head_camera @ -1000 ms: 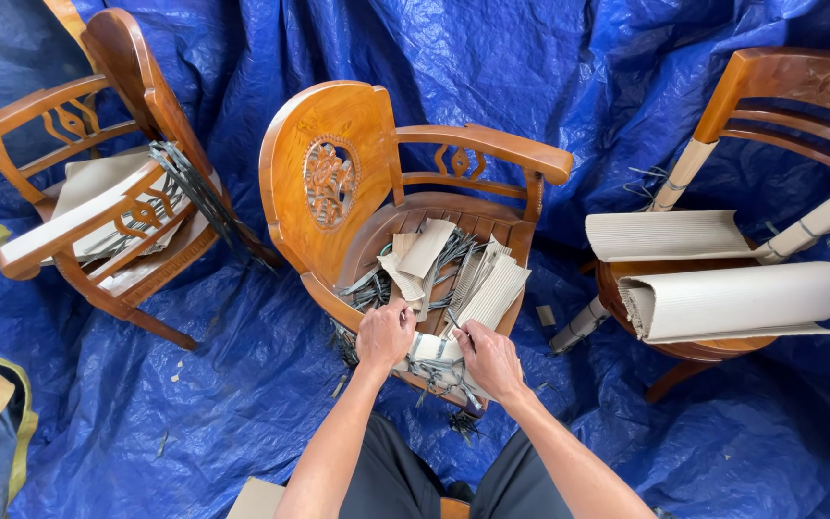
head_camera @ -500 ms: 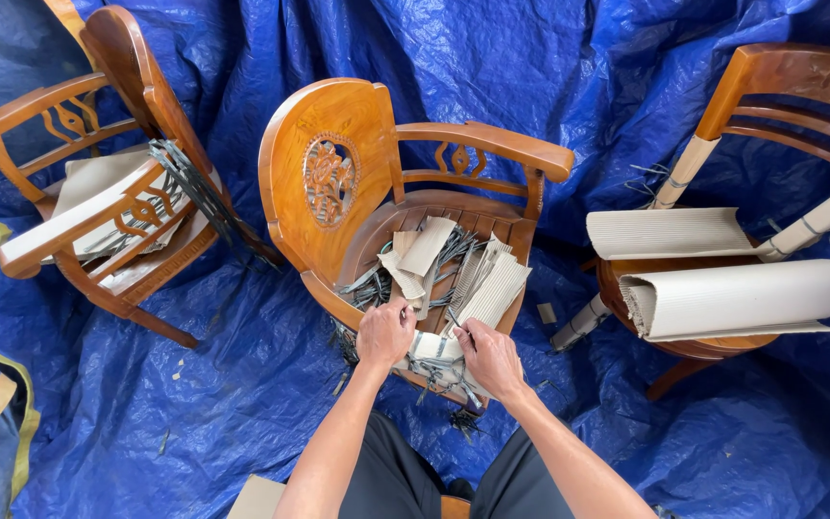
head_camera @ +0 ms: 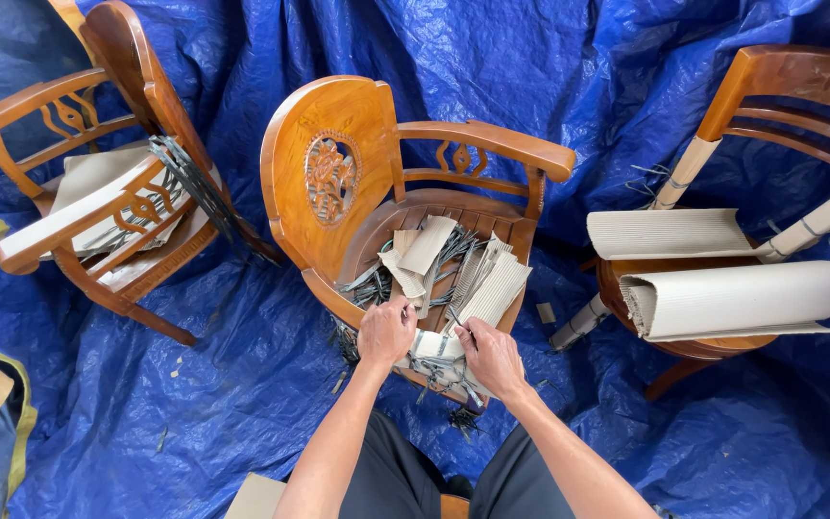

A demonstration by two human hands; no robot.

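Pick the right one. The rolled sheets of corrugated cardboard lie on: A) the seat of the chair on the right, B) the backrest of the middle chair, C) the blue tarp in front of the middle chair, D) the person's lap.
A: the two rolled corrugated cardboard sheets rest on the seat of the right-hand chair, away from both hands, which are at the middle chair.

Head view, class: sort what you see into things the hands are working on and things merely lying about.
In hand:
left hand and right hand at the front rail of the middle chair
cardboard scraps and dark straps on its seat

Lying about:
left chair
right chair
cardboard rolls
blue tarp
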